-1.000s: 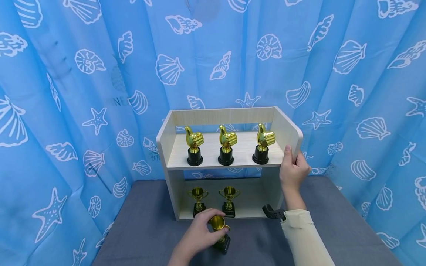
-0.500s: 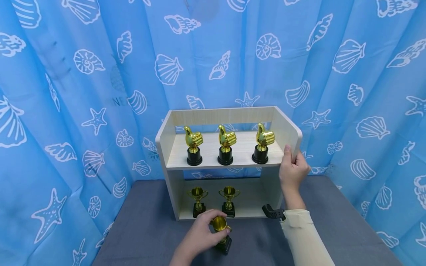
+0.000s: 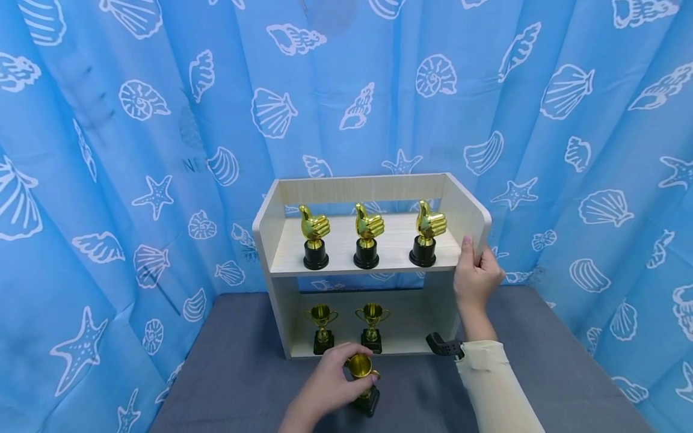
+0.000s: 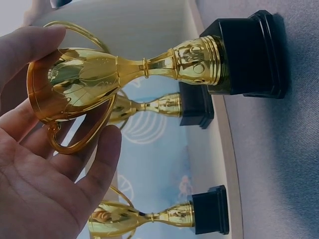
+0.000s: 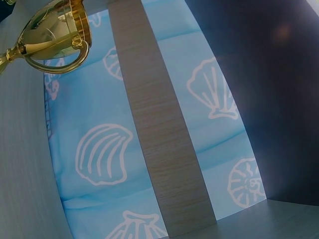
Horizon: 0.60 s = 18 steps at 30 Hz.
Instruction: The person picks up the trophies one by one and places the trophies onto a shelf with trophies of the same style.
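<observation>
A gold trophy cup with two handles and a black base is pinched near its rim by my left hand. In the left wrist view its base stands over the grey tabletop, close to the shelf's front edge; whether it touches the table I cannot tell. At the right, my right hand grips the front edge of the side panel of a pale wooden two-tier shelf. On the lower tier stand two matching trophy cups, the left one and the right one, just behind my left hand.
Three gold thumbs-up trophies, left, middle and right, stand in a row on the upper tier. A black strap mount sticks out from my right wrist. Behind the shelf hangs a blue shell-print curtain beyond the grey table.
My left hand and the trophy cup in it have shifted slightly right and toward me. The right hand keeps its grip on the shelf's side panel.
</observation>
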{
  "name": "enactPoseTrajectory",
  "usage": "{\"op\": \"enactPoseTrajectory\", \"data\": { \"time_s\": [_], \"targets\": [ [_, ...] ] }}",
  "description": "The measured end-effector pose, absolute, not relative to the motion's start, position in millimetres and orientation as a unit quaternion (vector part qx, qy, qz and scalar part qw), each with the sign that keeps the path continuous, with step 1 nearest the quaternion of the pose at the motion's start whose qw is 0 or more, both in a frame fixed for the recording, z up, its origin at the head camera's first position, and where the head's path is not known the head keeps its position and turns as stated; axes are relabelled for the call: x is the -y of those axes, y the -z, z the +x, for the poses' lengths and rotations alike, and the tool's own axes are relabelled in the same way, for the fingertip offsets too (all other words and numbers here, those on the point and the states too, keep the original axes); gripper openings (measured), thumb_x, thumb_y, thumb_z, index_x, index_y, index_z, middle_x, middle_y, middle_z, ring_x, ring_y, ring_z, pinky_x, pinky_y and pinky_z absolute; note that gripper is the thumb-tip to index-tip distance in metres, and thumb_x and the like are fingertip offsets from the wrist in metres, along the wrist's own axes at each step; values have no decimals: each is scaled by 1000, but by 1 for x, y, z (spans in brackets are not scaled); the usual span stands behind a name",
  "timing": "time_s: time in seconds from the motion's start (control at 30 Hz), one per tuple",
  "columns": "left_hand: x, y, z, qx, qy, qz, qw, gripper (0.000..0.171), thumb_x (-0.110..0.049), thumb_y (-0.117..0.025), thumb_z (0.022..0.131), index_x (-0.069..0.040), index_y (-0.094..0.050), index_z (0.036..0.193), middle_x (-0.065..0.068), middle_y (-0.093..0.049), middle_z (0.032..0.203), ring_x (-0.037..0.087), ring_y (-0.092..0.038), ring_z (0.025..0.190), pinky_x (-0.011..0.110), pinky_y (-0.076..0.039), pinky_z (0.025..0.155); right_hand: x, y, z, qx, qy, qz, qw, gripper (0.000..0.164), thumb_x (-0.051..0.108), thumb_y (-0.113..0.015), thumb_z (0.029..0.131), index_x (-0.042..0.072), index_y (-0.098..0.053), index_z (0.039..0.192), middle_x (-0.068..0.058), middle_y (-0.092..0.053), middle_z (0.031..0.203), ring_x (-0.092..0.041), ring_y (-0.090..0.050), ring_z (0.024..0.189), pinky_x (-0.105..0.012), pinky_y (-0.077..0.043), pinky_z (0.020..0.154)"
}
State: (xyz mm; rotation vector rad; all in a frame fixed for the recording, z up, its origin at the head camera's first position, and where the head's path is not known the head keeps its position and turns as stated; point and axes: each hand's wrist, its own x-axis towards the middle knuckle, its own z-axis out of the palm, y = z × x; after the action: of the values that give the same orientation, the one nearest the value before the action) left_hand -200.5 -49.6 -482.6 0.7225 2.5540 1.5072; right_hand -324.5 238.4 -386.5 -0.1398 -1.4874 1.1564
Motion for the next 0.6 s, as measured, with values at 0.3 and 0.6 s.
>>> {"op": "enactPoseTrajectory", "data": {
  "time_s": [0.3,0.6],
  "targets": [
    [46,483,-201,-833,-495,243,43,28,-38,-75,86,-35,-65,113,-14,-65,107,5,-60,84,36,-55,77,-236,385,-325,632,-500,-67,589,29,25,-71,91,-5,-74,92,-18,-75,95,20,-57,77,-4,-39,63],
    [44,483,-201,-830,-496,251,37,27,-37,-74,87,-33,-66,112,-9,-67,105,6,-60,82,27,-53,73,-239,388,-324,644,-497,-64,578,39,39,-68,91,1,-76,97,-13,-76,97,16,-61,81,-5,-43,64]
  ]
}}
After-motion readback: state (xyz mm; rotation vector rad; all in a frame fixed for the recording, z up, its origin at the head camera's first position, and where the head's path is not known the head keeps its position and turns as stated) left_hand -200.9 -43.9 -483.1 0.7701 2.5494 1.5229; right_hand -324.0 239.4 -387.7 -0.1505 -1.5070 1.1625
